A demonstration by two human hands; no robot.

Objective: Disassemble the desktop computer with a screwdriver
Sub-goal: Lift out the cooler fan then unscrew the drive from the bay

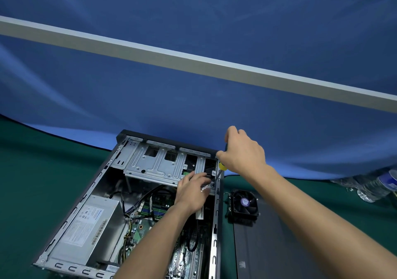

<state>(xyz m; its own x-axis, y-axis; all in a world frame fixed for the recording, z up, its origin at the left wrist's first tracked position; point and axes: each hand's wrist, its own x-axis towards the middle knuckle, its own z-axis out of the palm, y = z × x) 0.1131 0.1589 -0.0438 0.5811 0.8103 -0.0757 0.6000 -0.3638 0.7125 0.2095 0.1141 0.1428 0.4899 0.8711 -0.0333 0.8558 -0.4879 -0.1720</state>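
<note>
A deep green cloth-covered counter (32,171) fills the lower frame under a plain blue fabric backdrop (193,21) crossed by a pale grey bar (193,63). The silver-grey metal computer case (150,162) holds a green circuit board (148,225). The screwdriver's handle (222,166) is yellow; the square black fan (243,204) has a purple hub.

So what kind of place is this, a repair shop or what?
Probably a makeshift repair or teardown bench, not clearly a shop: an open computer lies on a green mat, a removed fan sits beside it, and a blue backdrop hangs behind.
</note>
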